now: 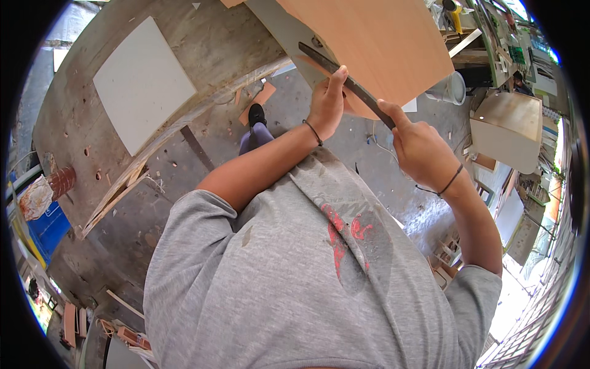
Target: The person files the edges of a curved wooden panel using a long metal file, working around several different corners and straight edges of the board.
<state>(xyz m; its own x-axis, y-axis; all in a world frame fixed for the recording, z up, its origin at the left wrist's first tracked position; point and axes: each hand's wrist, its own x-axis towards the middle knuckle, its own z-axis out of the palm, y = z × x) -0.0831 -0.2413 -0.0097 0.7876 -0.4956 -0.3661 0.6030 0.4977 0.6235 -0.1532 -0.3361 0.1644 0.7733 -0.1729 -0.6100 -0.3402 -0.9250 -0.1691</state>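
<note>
A long, dark, flat metal file lies slantwise over the near edge of a wood-toned board. My right hand is closed round its lower right end, with the thumb stretched along it. Farther up, my left hand is closed at the middle of the file, its thumb pressed against it. Most of the left fingers are hidden beneath. Beyond this hand the far tip of the file sticks out over a grey surface beside the board.
To the left, a worn bench carries a white square panel. A translucent bucket stands below the board's right corner. Wood scraps lie on the floor near my foot. A pale box-like cabinet piece stands at right.
</note>
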